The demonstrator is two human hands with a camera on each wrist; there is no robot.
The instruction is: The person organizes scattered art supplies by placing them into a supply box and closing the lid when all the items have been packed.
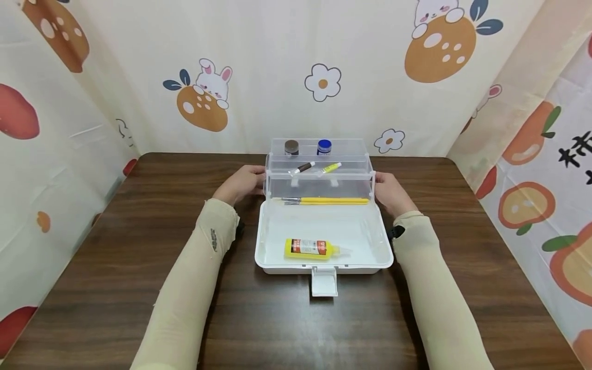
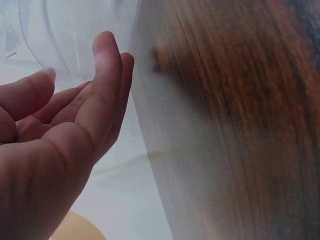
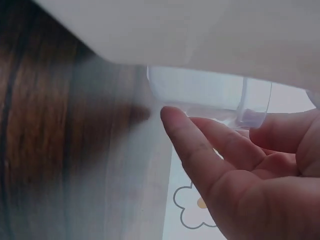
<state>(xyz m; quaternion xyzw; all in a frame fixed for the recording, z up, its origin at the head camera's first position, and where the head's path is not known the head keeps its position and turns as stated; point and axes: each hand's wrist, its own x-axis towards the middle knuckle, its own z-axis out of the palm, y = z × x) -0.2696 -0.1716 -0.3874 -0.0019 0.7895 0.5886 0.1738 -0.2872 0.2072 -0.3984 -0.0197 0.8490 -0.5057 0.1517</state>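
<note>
A white art box [image 1: 324, 221] stands open on the table, its clear upper section [image 1: 319, 187] raised at the back. Beside that section's left edge is my left hand [image 1: 241, 184], with index finger extended and thumb apart in the left wrist view. My right hand [image 1: 392, 192] is at the opposite edge; in the right wrist view its thumb and fingertips lie right at the clear plastic [image 3: 200, 92]. A yellow glue bottle [image 1: 307, 248] lies in the white base. Yellow-handled paintbrushes [image 1: 333, 201] lie along the base's back.
The clear tiers carry a brown paint jar [image 1: 291, 148], a blue paint jar [image 1: 325, 147], a dark paint tube [image 1: 304, 167] and a yellow-green paint tube [image 1: 331, 167]. The white latch [image 1: 324, 282] hangs at the front. Behind the wooden table [image 1: 139, 231] hangs a patterned curtain [image 1: 273, 67].
</note>
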